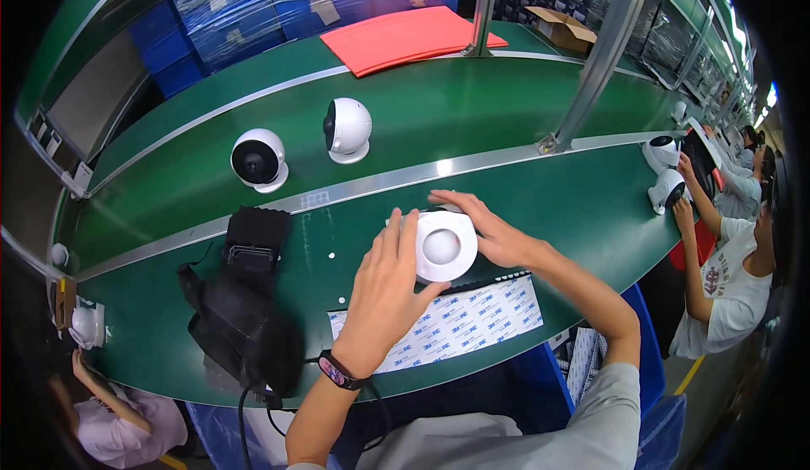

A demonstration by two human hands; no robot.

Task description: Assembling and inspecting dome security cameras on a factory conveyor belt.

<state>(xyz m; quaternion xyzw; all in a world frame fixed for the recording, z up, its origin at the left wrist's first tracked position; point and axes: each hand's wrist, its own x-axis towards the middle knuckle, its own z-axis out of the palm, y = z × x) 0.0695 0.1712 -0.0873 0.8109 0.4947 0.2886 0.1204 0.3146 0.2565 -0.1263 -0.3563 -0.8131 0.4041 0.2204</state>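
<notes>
1. Camera (445,245): white ball-shaped unit, base-up, round flat underside facing the head view. Sits on the green table (574,208) at centre, just past the sheet of backing paper (472,314).
2. Left hand (384,289): wrapped on the camera's 9 o'clock side, thumb on the base rim. Grasping, not clenched.
3. Right hand (489,234): fingers arched over the 12 to 3 o'clock side, touching the shell. Also holding it.
4. Judgement: the step looks like work on the base disc. Keep both hands low on the shell so the ball cannot roll; keep the disc level and facing up.
5. Keep thumbs off the centre of the disc if anything gets stuck there; press from the rim inward.
6. Black fixture (245,301) with cable lies at 9 o'clock, near the left forearm. Watch the elbow.
7. 2 finished cameras (259,159) (347,130) stand at 11 o'clock on the far strip, well apart from the hands.
8. Cannot tell whether anything is already on the disc.
</notes>
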